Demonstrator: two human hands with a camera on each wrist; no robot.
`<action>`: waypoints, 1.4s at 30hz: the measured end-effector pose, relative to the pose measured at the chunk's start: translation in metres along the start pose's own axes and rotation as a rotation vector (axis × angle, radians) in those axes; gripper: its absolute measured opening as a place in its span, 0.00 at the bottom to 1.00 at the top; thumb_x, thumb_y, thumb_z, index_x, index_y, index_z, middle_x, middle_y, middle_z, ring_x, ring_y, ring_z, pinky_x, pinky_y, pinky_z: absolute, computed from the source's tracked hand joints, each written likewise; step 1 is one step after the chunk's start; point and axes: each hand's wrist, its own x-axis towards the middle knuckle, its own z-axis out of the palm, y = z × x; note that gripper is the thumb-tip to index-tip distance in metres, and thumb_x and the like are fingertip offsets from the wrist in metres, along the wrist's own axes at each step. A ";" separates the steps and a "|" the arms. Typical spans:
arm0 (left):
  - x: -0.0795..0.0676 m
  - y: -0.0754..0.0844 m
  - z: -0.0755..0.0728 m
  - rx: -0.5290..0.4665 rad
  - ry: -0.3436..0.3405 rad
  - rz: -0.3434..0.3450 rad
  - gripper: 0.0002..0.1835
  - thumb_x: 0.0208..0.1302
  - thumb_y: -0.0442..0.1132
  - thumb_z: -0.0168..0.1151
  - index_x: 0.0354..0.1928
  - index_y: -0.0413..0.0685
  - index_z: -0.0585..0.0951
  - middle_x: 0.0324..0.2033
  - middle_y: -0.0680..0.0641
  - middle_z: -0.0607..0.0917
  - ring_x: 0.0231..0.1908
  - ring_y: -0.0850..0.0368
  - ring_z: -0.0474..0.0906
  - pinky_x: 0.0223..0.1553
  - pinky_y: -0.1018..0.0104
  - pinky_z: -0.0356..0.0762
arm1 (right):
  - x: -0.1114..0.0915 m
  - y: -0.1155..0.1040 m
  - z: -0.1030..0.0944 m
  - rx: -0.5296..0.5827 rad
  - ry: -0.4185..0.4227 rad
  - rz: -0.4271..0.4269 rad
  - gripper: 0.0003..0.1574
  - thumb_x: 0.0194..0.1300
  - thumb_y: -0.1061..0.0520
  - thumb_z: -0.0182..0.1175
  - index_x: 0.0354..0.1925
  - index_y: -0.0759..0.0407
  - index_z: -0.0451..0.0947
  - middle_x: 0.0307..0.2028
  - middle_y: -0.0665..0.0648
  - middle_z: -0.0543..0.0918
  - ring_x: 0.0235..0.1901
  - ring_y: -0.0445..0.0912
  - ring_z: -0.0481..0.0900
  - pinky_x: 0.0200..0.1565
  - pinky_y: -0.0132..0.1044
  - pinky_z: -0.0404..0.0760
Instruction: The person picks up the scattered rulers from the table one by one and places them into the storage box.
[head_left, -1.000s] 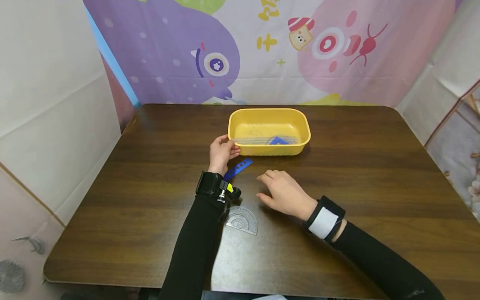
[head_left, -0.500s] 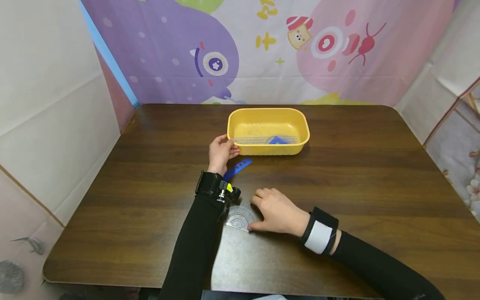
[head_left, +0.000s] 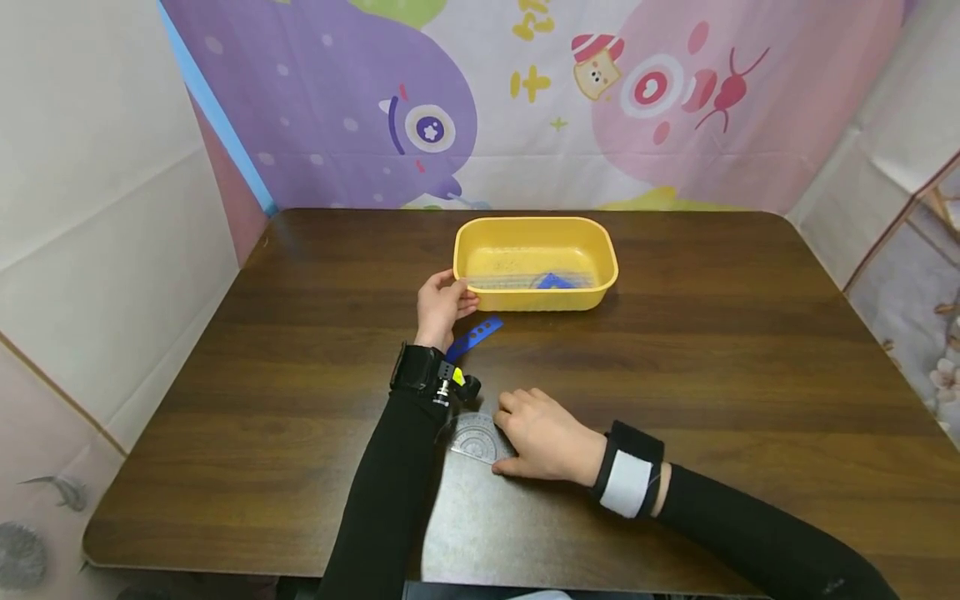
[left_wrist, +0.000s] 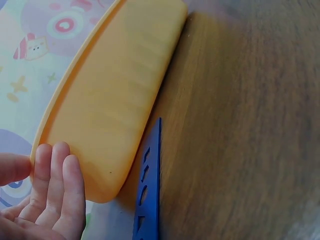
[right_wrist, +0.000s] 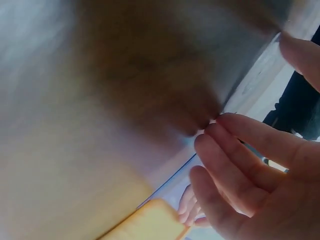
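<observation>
Near the back of the table, my left hand [head_left: 442, 304] pinches the left front corner of a yellow plastic basin [head_left: 543, 302], thumb at the rim and fingers under it along the outer wall. My right hand [head_left: 551, 442] is down at the right end of a clear protractor [head_left: 474, 439], which lies flat on the table. In the right wrist view, the thumb [right_wrist: 300, 57] touches one end of the protractor's edge and the fingertips meet the other. The hand hides part of the protractor. Beside my left wrist lies a blue ruler [head_left: 480, 333] with cut-out shapes, partly covered by the wrist.
Inside the basin lie a clear ruler [head_left: 502, 281] and a blue piece [head_left: 555, 282] that looks like a set square. The brown wooden table [head_left: 712, 333] ends at a cartoon-printed cloth [head_left: 525, 167] behind. My left forearm runs close along the protractor's left side.
My right hand has moved down and left from above the table to the protractor, closing thumb and fingers about its right end. The left hand stays at the basin.
</observation>
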 end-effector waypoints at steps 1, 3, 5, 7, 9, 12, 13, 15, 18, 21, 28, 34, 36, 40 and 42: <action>0.000 0.000 0.000 0.000 -0.001 0.001 0.24 0.63 0.36 0.55 0.60 0.38 0.66 0.24 0.47 0.78 0.22 0.60 0.80 0.29 0.70 0.82 | 0.000 0.000 -0.001 -0.002 -0.007 -0.002 0.30 0.46 0.33 0.63 0.31 0.57 0.78 0.27 0.50 0.69 0.31 0.45 0.71 0.35 0.39 0.72; 0.000 -0.001 0.000 -0.004 -0.003 0.003 0.24 0.63 0.36 0.55 0.60 0.38 0.66 0.24 0.47 0.78 0.22 0.60 0.80 0.29 0.70 0.82 | -0.001 -0.001 -0.002 -0.001 -0.024 -0.008 0.27 0.46 0.37 0.63 0.31 0.59 0.78 0.27 0.50 0.69 0.31 0.45 0.71 0.34 0.39 0.73; 0.000 -0.001 0.000 -0.009 -0.007 0.007 0.24 0.63 0.35 0.55 0.60 0.38 0.66 0.23 0.48 0.78 0.22 0.60 0.79 0.29 0.69 0.82 | -0.002 0.001 -0.004 0.012 -0.042 -0.005 0.25 0.45 0.42 0.63 0.32 0.61 0.76 0.28 0.51 0.70 0.31 0.46 0.71 0.34 0.39 0.74; 0.000 -0.001 0.000 -0.011 -0.007 0.009 0.24 0.62 0.36 0.55 0.60 0.38 0.66 0.23 0.48 0.78 0.22 0.60 0.80 0.30 0.68 0.82 | -0.003 0.003 -0.005 0.048 -0.067 0.016 0.22 0.43 0.47 0.64 0.33 0.62 0.75 0.29 0.52 0.70 0.31 0.46 0.70 0.33 0.39 0.75; 0.000 -0.001 0.000 -0.012 -0.005 0.009 0.24 0.62 0.36 0.55 0.60 0.38 0.66 0.23 0.48 0.78 0.22 0.59 0.80 0.32 0.67 0.83 | -0.004 0.006 -0.006 0.089 -0.090 0.052 0.21 0.42 0.51 0.65 0.34 0.62 0.74 0.30 0.53 0.70 0.32 0.46 0.70 0.34 0.38 0.76; 0.000 0.000 0.000 -0.005 -0.001 0.010 0.24 0.63 0.35 0.55 0.60 0.38 0.66 0.23 0.48 0.78 0.22 0.59 0.80 0.32 0.66 0.83 | -0.005 0.009 -0.005 0.134 -0.111 0.088 0.21 0.42 0.53 0.65 0.35 0.61 0.72 0.32 0.53 0.69 0.34 0.46 0.69 0.35 0.38 0.76; 0.000 0.000 -0.001 -0.003 0.001 0.010 0.24 0.63 0.35 0.55 0.60 0.38 0.66 0.23 0.48 0.78 0.22 0.59 0.80 0.32 0.66 0.83 | -0.005 0.009 -0.005 0.134 -0.111 0.082 0.23 0.43 0.53 0.65 0.38 0.62 0.72 0.33 0.54 0.70 0.35 0.47 0.69 0.36 0.39 0.76; -0.001 0.000 -0.001 0.003 0.002 0.011 0.23 0.63 0.35 0.54 0.60 0.38 0.66 0.23 0.48 0.78 0.22 0.59 0.80 0.32 0.67 0.83 | -0.005 0.009 -0.004 0.131 -0.108 0.043 0.29 0.45 0.51 0.65 0.44 0.63 0.71 0.38 0.55 0.71 0.39 0.47 0.70 0.40 0.40 0.76; -0.001 0.000 0.000 0.005 0.003 0.010 0.23 0.63 0.35 0.54 0.60 0.38 0.66 0.23 0.48 0.78 0.22 0.59 0.80 0.31 0.67 0.82 | -0.003 0.006 -0.002 0.117 -0.097 -0.049 0.37 0.49 0.45 0.64 0.54 0.61 0.70 0.46 0.55 0.71 0.45 0.47 0.70 0.45 0.41 0.75; -0.001 0.001 0.000 -0.002 0.000 0.005 0.24 0.63 0.35 0.55 0.60 0.38 0.66 0.23 0.48 0.78 0.22 0.59 0.80 0.32 0.67 0.82 | -0.001 0.003 -0.001 0.088 -0.083 -0.117 0.36 0.51 0.40 0.63 0.53 0.58 0.73 0.46 0.53 0.73 0.46 0.46 0.70 0.46 0.40 0.74; 0.000 0.000 0.000 -0.008 -0.003 0.003 0.23 0.63 0.35 0.55 0.60 0.38 0.66 0.23 0.48 0.78 0.21 0.60 0.79 0.32 0.67 0.83 | 0.000 -0.001 -0.006 -0.059 -0.027 -0.198 0.25 0.52 0.37 0.61 0.35 0.55 0.78 0.30 0.50 0.73 0.33 0.45 0.71 0.34 0.36 0.73; 0.000 -0.001 0.001 -0.006 0.001 0.005 0.23 0.63 0.35 0.54 0.60 0.38 0.67 0.23 0.48 0.78 0.21 0.60 0.80 0.32 0.66 0.83 | -0.003 -0.002 -0.008 -0.165 0.092 -0.282 0.16 0.57 0.42 0.53 0.26 0.52 0.75 0.21 0.48 0.75 0.24 0.44 0.74 0.26 0.36 0.70; 0.000 -0.001 0.001 -0.009 0.001 0.002 0.23 0.63 0.35 0.54 0.60 0.38 0.66 0.23 0.48 0.78 0.21 0.60 0.80 0.32 0.66 0.83 | -0.004 -0.001 -0.009 -0.174 0.118 -0.295 0.14 0.57 0.45 0.54 0.26 0.52 0.75 0.20 0.47 0.76 0.24 0.43 0.74 0.26 0.35 0.71; 0.001 -0.001 0.001 -0.012 0.004 -0.003 0.23 0.62 0.35 0.55 0.59 0.39 0.67 0.23 0.48 0.78 0.21 0.60 0.80 0.32 0.66 0.83 | -0.005 0.002 -0.011 -0.211 0.174 -0.291 0.09 0.56 0.49 0.56 0.26 0.53 0.75 0.21 0.47 0.77 0.24 0.43 0.75 0.26 0.35 0.73; 0.001 -0.001 0.001 -0.007 0.010 -0.001 0.23 0.62 0.35 0.55 0.59 0.39 0.68 0.23 0.48 0.78 0.22 0.59 0.80 0.31 0.66 0.83 | -0.005 0.005 -0.009 -0.231 0.207 -0.273 0.08 0.55 0.51 0.57 0.25 0.53 0.74 0.20 0.47 0.77 0.24 0.43 0.75 0.25 0.34 0.73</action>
